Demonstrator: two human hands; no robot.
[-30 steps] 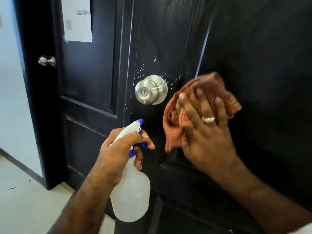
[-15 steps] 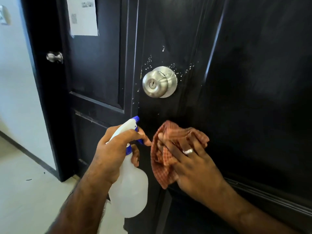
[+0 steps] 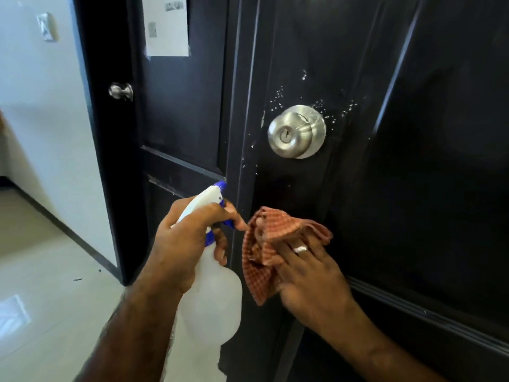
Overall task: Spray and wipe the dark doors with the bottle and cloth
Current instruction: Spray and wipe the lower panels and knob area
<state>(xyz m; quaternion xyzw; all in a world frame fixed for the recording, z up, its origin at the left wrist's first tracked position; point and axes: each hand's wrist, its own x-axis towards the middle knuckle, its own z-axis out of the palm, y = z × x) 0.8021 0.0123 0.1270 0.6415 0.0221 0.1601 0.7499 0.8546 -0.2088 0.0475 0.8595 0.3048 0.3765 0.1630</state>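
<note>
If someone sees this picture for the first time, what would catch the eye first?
Probably the shiny silver doorknob on the near dark door, with white spray droplets scattered around it. Below it, the right hand presses an orange checked cloth against the door, and the left hand beside it grips a white spray bottle with a blue trigger.

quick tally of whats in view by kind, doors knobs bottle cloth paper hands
dark doors: 2, near door, far door
silver knobs: 2, near knob, far knob
spray bottle: 1
checked cloth: 1
paper notice: 1
hands: 2, left hand, right hand
total: 9
</note>
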